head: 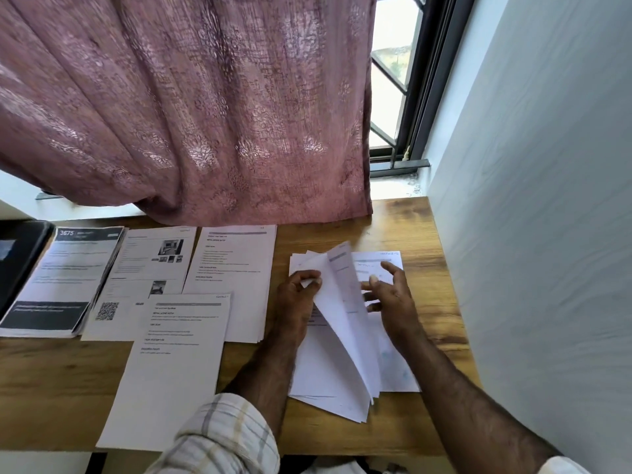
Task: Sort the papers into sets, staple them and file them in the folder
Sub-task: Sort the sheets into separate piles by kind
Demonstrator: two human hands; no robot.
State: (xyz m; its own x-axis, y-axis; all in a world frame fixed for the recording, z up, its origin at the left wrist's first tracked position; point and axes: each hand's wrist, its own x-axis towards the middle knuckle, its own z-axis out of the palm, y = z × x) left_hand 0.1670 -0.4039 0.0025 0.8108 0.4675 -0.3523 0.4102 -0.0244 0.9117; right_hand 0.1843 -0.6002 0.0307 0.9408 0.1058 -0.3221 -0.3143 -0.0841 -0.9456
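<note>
Wooden surface (403, 220) under a window with a mauve curtain (191, 107). Left hand (295, 295), grip pinched narrow on raised sheets (337, 313) lifted from the loose paper pile (328, 374) at right. Right hand (393, 295), grip wide with fingers spread, just beyond those sheets, above the pile's top page. At left, 4 sorted paper sets (236, 265) lying flat side by side; dark folder (17, 258) at far left edge.

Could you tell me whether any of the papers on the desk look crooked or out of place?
Yes: the loose stack under both hands is fanned out unevenly, with sheets skewed at its near edge. One sheet lies tilted across two neighbouring piles.
</note>
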